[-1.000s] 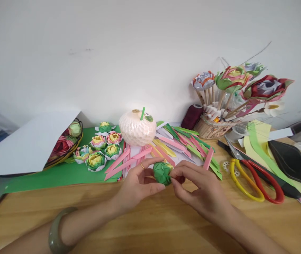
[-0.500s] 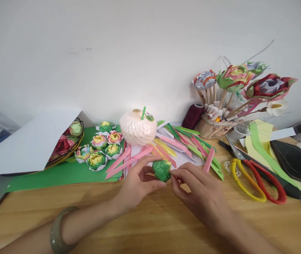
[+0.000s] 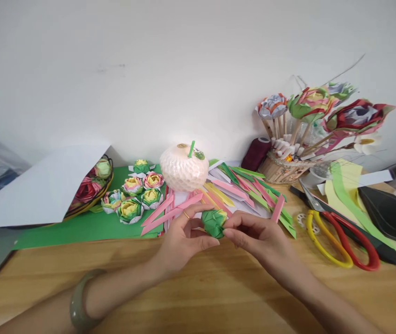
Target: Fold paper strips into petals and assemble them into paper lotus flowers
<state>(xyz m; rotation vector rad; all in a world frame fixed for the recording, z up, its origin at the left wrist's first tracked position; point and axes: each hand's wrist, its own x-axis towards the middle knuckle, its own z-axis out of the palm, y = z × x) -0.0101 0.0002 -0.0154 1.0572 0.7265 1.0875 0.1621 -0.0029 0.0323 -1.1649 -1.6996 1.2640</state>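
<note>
Between thumb and fingers, my left hand (image 3: 184, 236) holds a small green paper flower (image 3: 213, 223) with yellow at its upper right. My right hand (image 3: 256, 232) pinches the flower's right edge between thumb and index finger; its other fingers curl under. Just beyond the hands lie folded pink paper strips (image 3: 175, 209), with yellow, white and green strips (image 3: 260, 192) to the right. Several finished paper flowers (image 3: 129, 209) stand to the left on green paper (image 3: 79, 232).
A white textured ball (image 3: 184, 169) with a green stem stands behind the strips. On the right are scissors (image 3: 330, 232) with yellow and red handles, a black phone-like object (image 3: 389, 213), a thread spool (image 3: 255, 154) and a basket (image 3: 281, 168) of paper flowers. White paper (image 3: 44, 185) leans at left.
My right hand has turned, and its thumb now presses on the flower's right edge. My left hand keeps its hold on the flower. The view has shifted slightly.
</note>
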